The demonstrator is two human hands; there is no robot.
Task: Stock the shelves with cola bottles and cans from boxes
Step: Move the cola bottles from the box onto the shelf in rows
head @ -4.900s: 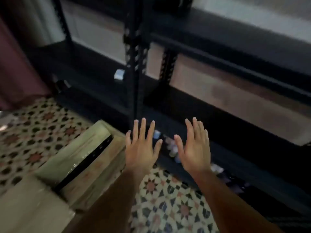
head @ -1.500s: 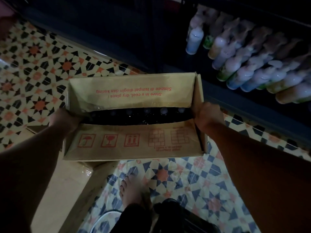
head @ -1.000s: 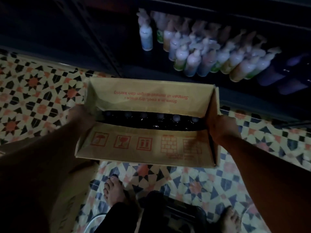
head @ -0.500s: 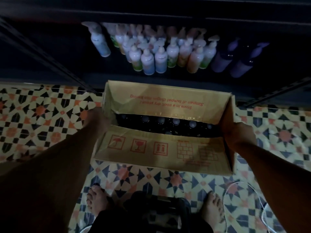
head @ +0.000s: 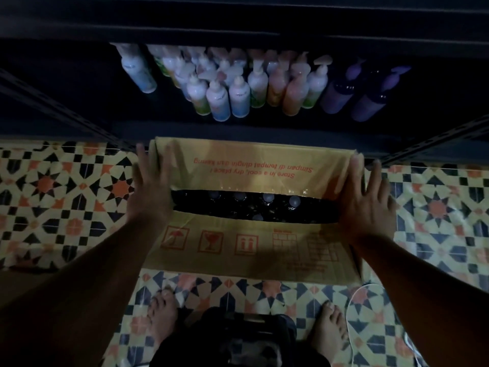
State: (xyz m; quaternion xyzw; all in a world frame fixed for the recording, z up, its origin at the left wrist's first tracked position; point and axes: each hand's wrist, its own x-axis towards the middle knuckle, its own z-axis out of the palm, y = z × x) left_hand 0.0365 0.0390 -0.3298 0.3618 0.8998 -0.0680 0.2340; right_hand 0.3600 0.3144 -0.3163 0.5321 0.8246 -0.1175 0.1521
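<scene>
A brown cardboard box (head: 238,245) with red print sits on the patterned tile floor just in front of the dark shelf unit (head: 79,120). Its flaps stand partly apart, and through the gap I see the pale caps of several dark cola bottles (head: 267,198). My left hand (head: 152,189) lies at the box's left end with fingers straight and spread. My right hand (head: 366,197) lies at the right end, fingers also straight. Neither hand holds anything.
The bottom shelf holds several pump bottles (head: 230,91), white, orange and purple. An upper shelf edge (head: 238,25) crosses the top of the view. My bare feet (head: 161,319) stand behind the box. A white cable (head: 354,295) lies on the tiles at the right.
The box was carried in both hands toward the shelf and now rests on the floor. Both hands have let go of its ends and opened flat.
</scene>
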